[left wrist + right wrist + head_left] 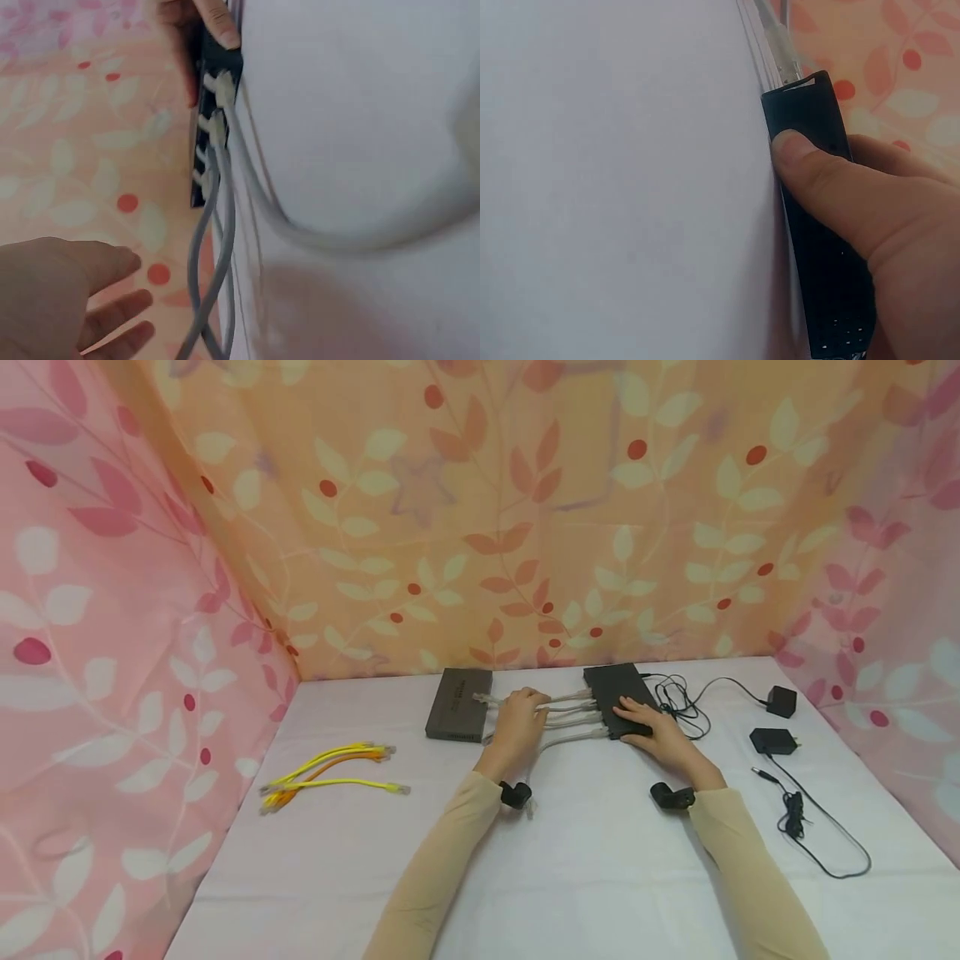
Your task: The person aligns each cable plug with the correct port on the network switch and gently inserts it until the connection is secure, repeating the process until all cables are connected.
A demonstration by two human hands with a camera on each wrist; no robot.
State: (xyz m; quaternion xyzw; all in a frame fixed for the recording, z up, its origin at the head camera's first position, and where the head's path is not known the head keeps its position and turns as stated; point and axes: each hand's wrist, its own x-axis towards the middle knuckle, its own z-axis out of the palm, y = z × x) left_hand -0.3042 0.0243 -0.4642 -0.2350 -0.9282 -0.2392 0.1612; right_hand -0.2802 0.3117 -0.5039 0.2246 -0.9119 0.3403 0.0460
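1 group of yellow and orange cables (333,751), left. 1 left box (457,706), black, far centre. Your left hand (517,727), just right, near the grey cables, fingers loosely extended, grasping nothing visible. 4 grey cables (229,206), plugged into the left side of 1 right box (611,683), black, far. Your right hand (662,737), resting there, fingers spread on top, thumb against its near side. 2 black adapters (774,741), right.
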